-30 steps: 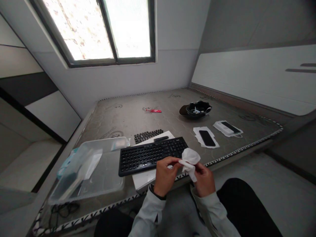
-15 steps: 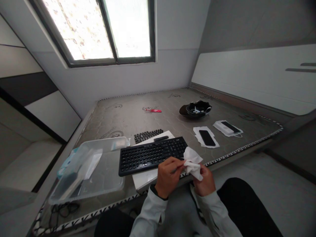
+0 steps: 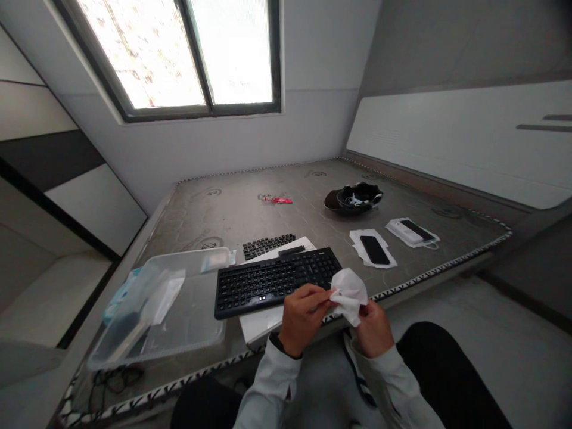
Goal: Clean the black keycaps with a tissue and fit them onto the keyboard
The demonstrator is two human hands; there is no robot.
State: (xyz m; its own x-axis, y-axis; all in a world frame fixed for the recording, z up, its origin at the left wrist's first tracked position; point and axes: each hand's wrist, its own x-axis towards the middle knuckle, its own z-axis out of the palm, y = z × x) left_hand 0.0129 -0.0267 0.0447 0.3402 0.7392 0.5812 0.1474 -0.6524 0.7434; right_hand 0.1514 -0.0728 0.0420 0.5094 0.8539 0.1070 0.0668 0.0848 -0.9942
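Note:
A crumpled white tissue (image 3: 351,291) is held up between my two hands, over the mattress's front edge. My left hand (image 3: 305,316) pinches its left side; whether the fingertips hold anything besides the tissue is hidden. My right hand (image 3: 373,329) grips its lower right side, with some fingers out of sight behind it. Just beyond my left hand lies a black keyboard (image 3: 263,283), keys upward, resting on a white box (image 3: 263,325). The tissue overlaps the keyboard's right end in view.
At left stands a clear plastic bin (image 3: 192,333) holding a white packet, with a black cable (image 3: 117,378) below. Behind the keyboard are loose black keycaps (image 3: 268,245) and a dark slim tool (image 3: 291,251). Rightward lie a phone (image 3: 374,249), another phone (image 3: 415,229) and a cap (image 3: 342,205).
The tissue has been turned and reshaped between my fingers, now bunched rounder. My right hand has shifted very slightly; the keyboard and the other things stay put.

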